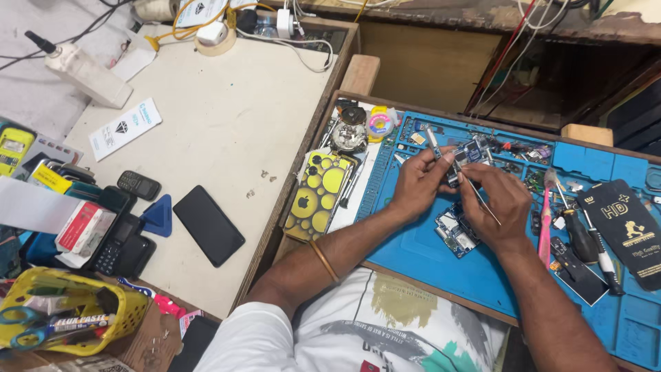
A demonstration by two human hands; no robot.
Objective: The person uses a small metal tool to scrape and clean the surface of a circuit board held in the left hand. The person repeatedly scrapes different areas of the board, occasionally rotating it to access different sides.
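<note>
We see a dark phone screen (208,225) flat on the white tabletop (227,117), a white card label (124,129) further up. A black rectangular package (628,231) lies on the blue mat (441,262) at right.

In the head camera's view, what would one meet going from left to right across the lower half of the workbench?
Yellow basket → black smartphone → yellow phone case → left hand → right hand holding tweezers → pink tool → black packet.

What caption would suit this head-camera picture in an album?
Left hand holds a small circuit board over a blue work mat while the right hand probes it with tweezers.
</note>
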